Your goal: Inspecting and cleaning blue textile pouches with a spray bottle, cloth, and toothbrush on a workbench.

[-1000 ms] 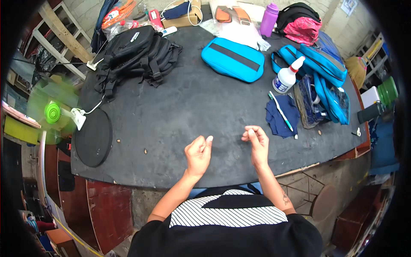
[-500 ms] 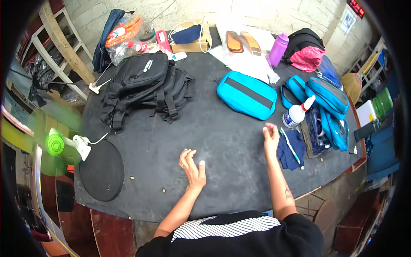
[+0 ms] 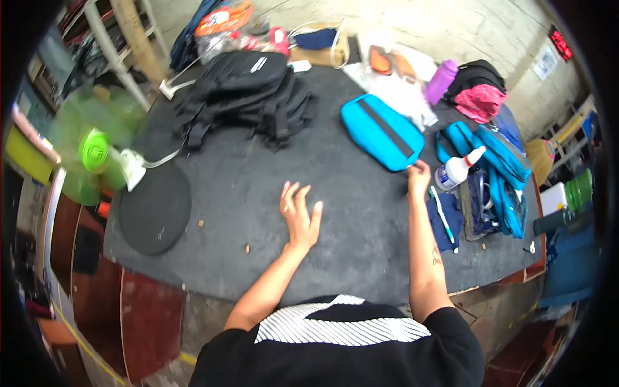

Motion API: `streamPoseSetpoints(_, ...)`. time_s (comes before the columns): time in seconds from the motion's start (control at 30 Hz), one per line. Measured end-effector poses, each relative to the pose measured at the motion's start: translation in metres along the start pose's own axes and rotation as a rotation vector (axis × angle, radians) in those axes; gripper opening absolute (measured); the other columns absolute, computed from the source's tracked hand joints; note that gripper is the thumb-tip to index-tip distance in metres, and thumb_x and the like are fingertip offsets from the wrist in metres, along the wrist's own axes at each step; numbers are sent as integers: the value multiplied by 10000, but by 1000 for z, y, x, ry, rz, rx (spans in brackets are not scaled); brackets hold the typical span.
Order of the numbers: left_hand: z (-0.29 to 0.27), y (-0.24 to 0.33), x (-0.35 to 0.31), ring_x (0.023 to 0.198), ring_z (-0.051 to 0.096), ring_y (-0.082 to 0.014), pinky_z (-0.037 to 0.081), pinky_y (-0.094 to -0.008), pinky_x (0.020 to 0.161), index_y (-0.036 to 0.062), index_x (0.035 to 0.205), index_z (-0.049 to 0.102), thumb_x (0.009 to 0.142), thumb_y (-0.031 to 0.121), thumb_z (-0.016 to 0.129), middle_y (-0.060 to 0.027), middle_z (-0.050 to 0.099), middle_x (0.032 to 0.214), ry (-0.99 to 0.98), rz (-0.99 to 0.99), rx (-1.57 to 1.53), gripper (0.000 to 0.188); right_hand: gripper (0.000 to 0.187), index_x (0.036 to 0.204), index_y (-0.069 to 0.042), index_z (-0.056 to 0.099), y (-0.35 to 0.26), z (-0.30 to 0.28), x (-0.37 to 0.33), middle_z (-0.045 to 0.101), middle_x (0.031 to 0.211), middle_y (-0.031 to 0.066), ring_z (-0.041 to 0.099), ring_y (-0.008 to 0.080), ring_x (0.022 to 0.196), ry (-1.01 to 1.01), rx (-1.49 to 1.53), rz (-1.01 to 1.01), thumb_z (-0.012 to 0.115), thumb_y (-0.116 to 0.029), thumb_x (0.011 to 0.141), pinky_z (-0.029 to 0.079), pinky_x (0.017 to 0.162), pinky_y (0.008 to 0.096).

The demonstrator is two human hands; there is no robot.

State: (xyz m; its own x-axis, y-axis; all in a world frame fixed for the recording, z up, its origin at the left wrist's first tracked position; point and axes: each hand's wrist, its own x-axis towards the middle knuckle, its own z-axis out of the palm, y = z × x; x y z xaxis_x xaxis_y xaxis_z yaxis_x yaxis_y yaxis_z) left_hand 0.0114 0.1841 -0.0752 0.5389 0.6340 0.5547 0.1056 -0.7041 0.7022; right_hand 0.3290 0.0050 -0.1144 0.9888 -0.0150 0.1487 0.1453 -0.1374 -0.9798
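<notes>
Well, hands apart: left hand (image 3: 300, 221) empty, fingers spread over desk (image 3: 361, 232); right hand (image 3: 418, 180) at blue pouch's (image 3: 383, 133) near corner, can't tell if pinching. White bottle (image 3: 451, 174) sits just beside; a rightward swing could topple it.

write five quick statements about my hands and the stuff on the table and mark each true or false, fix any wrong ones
1. The right hand is at the near end of the bright blue fabric pouch with a black stripe. True.
2. The left hand grips a toothbrush. False: its fingers are spread and it holds nothing.
3. The white-and-teal plastic toothbrush lies on the navy blue cloth. True.
4. The flat, round black disc lies to the right of the left hand. False: it lies to the left.
5. The white plastic bottle with a red-collared nozzle is to the right of the right hand. True.
</notes>
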Motion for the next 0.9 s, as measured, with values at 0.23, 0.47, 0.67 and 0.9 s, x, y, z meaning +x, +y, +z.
streamPoseSetpoints(0.23, -33, 29, -62, 1413, 216, -281, 128, -538, 1129, 154, 1452, 314, 914, 515, 437, -134, 278, 1506, -716, 347, 418, 659, 150, 993, 16, 627, -19, -41, -75, 606, 853, 10, 530, 79, 774, -221, 9, -242, 605, -52, 862, 436, 731, 222)
streamPoseSetpoints(0.47, -177, -53, -95, 1359, 302, -362, 220, -614, 1052, 156, 1411, 381, 918, 443, 471, -186, 361, 1450, -152, -204, 1008, 577, 128, 975, 0, 635, -25, -81, -149, 595, 834, -10, 509, 66, 735, -195, -78, -348, 579, -78, 889, 418, 678, 218)
streamPoseSetpoints(0.67, -249, -74, -124, 1398, 101, -449, 126, -678, 1047, 163, 1452, 291, 902, 484, 503, -277, 165, 1496, 200, -1056, 1170, 671, 87, 896, -25, 591, -39, -89, -163, 549, 789, -17, 481, 76, 713, -102, 13, -251, 613, -108, 884, 401, 658, 226)
streamPoseSetpoints(0.9, -179, -21, -63, 1259, 353, -382, 297, -450, 1064, 71, 1279, 497, 809, 110, 645, -228, 346, 1324, 336, -259, 647, 494, 108, 853, -53, 451, -197, -122, -231, 490, 814, 50, 466, 138, 657, -335, 236, -790, 557, -61, 867, 396, 589, 252)
